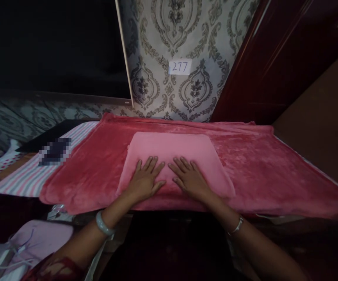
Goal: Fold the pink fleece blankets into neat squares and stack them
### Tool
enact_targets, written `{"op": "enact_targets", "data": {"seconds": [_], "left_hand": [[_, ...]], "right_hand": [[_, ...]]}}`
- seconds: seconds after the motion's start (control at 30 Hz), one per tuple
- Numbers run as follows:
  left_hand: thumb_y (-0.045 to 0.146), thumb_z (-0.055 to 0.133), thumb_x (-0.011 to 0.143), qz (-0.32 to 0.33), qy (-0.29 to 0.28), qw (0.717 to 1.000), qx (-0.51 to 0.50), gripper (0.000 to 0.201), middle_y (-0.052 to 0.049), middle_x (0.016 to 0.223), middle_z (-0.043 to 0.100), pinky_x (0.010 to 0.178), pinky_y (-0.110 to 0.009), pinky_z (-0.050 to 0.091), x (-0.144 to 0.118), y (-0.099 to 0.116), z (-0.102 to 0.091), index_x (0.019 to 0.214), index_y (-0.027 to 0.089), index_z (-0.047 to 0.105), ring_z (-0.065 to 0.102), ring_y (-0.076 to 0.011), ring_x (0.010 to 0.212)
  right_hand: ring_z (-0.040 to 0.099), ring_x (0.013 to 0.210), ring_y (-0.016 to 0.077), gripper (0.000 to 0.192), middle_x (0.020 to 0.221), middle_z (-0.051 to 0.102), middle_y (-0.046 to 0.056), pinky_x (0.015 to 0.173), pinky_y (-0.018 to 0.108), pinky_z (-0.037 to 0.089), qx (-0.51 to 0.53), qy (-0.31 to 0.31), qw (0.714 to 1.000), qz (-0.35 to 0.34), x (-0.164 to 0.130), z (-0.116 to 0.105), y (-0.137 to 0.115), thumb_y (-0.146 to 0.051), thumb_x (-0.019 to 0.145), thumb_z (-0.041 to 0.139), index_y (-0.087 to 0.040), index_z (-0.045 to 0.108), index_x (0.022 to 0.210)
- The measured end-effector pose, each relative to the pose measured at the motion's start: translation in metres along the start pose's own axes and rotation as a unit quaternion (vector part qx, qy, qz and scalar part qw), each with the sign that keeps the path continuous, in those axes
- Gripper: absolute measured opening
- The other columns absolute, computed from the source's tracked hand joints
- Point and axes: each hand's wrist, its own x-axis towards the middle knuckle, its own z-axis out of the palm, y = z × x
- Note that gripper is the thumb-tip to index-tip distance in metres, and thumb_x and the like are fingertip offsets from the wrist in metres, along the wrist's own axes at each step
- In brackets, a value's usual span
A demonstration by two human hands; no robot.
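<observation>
A light pink folded cloth [171, 144], roughly rectangular, lies flat on a darker red-pink plush blanket [84, 171]. My left hand [147, 177] rests palm down on the left part of the cloth, fingers spread. On its right part lies my right hand [190, 177], also flat with the fingers apart. Neither hand grips anything. The near edge of the cloth is partly hidden by my hands and forearms.
A striped cloth [19, 181] with a blurred dark object [54, 151] on it lies to the left. Behind are a large dark screen [52, 47] and a patterned wall with a paper marked 277 [180, 66]. Dark red wooden furniture [262, 70] stands right.
</observation>
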Motion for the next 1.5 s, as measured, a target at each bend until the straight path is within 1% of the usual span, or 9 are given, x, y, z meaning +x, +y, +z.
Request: {"op": "enact_targets", "data": {"seconds": [0.17, 0.37, 0.53, 0.67, 0.9, 1.07, 1.23, 1.33, 1.5], "left_hand": [[0.054, 0.044, 0.097, -0.011, 0.015, 1.0, 0.019, 0.065, -0.017, 0.161, 0.03, 0.118, -0.061, 0.023, -0.006, -0.006, 0.003, 0.154, 0.023, 0.036, 0.027, -0.0332, 0.15], [0.058, 0.04, 0.097, -0.014, 0.058, 0.997, 0.04, 0.071, -0.02, 0.16, 0.033, 0.116, -0.062, 0.028, -0.045, -0.047, 0.008, 0.153, 0.016, 0.036, 0.029, -0.0362, 0.148], [0.058, 0.046, 0.095, 0.05, 0.102, 0.994, 0.005, 0.079, -0.019, 0.164, 0.024, 0.117, -0.053, 0.033, -0.068, -0.071, 0.021, 0.158, 0.015, 0.024, 0.024, -0.034, 0.151], [0.057, 0.047, 0.094, 0.068, 0.116, 0.991, 0.024, 0.078, -0.02, 0.162, 0.029, 0.116, -0.055, 0.033, -0.069, -0.073, 0.018, 0.157, 0.017, 0.025, 0.027, -0.0348, 0.149], [0.046, 0.047, 0.097, 0.082, 0.168, 0.98, 0.065, 0.062, -0.019, 0.149, 0.05, 0.119, -0.063, 0.016, -0.064, -0.037, -0.002, 0.151, 0.018, 0.036, 0.042, -0.0337, 0.142], [0.034, 0.048, 0.097, 0.094, 0.142, 0.985, 0.029, 0.063, -0.019, 0.155, 0.043, 0.122, -0.057, 0.016, -0.043, 0.019, -0.007, 0.154, 0.012, 0.031, 0.033, -0.0301, 0.147], [0.028, 0.052, 0.09, 0.001, 0.1, 0.995, 0.029, 0.069, -0.021, 0.158, 0.034, 0.12, -0.061, 0.019, -0.038, 0.035, 0.011, 0.152, 0.007, 0.035, 0.026, -0.0359, 0.149], [0.027, 0.051, 0.09, -0.009, 0.09, 0.995, 0.045, 0.065, -0.02, 0.16, 0.032, 0.119, -0.062, 0.02, -0.043, 0.033, 0.021, 0.152, 0.009, 0.038, 0.026, -0.0368, 0.149], [0.029, 0.05, 0.093, -0.015, 0.109, 0.993, 0.052, 0.064, -0.018, 0.16, 0.032, 0.121, -0.058, 0.018, -0.045, 0.035, 0.026, 0.152, 0.009, 0.038, 0.025, -0.035, 0.15]], "right_hand": [[0.024, 0.151, 0.0287, 0.053, 0.163, 0.028, 0.005, 0.12, 0.058, 0.02, -0.02, 0.01, 0.999, 0.044, -0.016, 0.005, 0.03, -0.045, 0.103, 0.037, -0.031, 0.036, 0.154], [0.024, 0.151, 0.0307, 0.051, 0.162, 0.033, 0.004, 0.115, 0.062, 0.028, -0.005, 0.077, 0.988, 0.131, -0.065, 0.017, 0.091, -0.045, 0.103, 0.031, -0.033, 0.041, 0.152], [0.029, 0.149, 0.0253, 0.054, 0.159, 0.038, 0.009, 0.119, 0.052, 0.029, 0.113, 0.188, 0.973, 0.071, -0.088, 0.04, 0.112, -0.046, 0.103, 0.03, -0.024, 0.045, 0.15], [0.034, 0.147, 0.0248, 0.057, 0.161, 0.035, 0.011, 0.118, 0.051, 0.03, 0.152, 0.218, 0.963, 0.041, -0.096, 0.046, 0.115, -0.05, 0.101, 0.038, -0.025, 0.039, 0.153], [0.01, 0.153, 0.0331, 0.064, 0.162, 0.031, 0.01, 0.117, 0.065, 0.018, 0.043, 0.228, 0.971, 0.054, -0.111, 0.022, 0.091, -0.054, 0.096, 0.048, -0.028, 0.037, 0.154], [0.014, 0.153, 0.0283, 0.059, 0.161, 0.033, 0.012, 0.12, 0.061, 0.015, 0.023, 0.205, 0.978, -0.013, -0.084, 0.002, 0.018, -0.033, 0.097, 0.048, -0.023, 0.036, 0.154], [0.015, 0.153, 0.0245, 0.065, 0.162, 0.032, 0.007, 0.123, 0.055, 0.012, 0.052, 0.107, 0.987, -0.11, -0.054, 0.014, -0.038, -0.033, 0.094, 0.055, -0.023, 0.034, 0.155], [0.014, 0.154, 0.0241, 0.068, 0.164, 0.027, 0.004, 0.123, 0.054, 0.012, 0.041, 0.096, 0.991, -0.089, -0.059, 0.024, -0.029, -0.03, 0.093, 0.056, -0.026, 0.031, 0.156], [0.021, 0.152, 0.0299, 0.062, 0.162, 0.032, 0.009, 0.12, 0.062, 0.015, -0.014, 0.129, 0.987, 0.094, -0.092, 0.026, 0.017, -0.028, 0.096, 0.047, -0.025, 0.031, 0.156]]}}
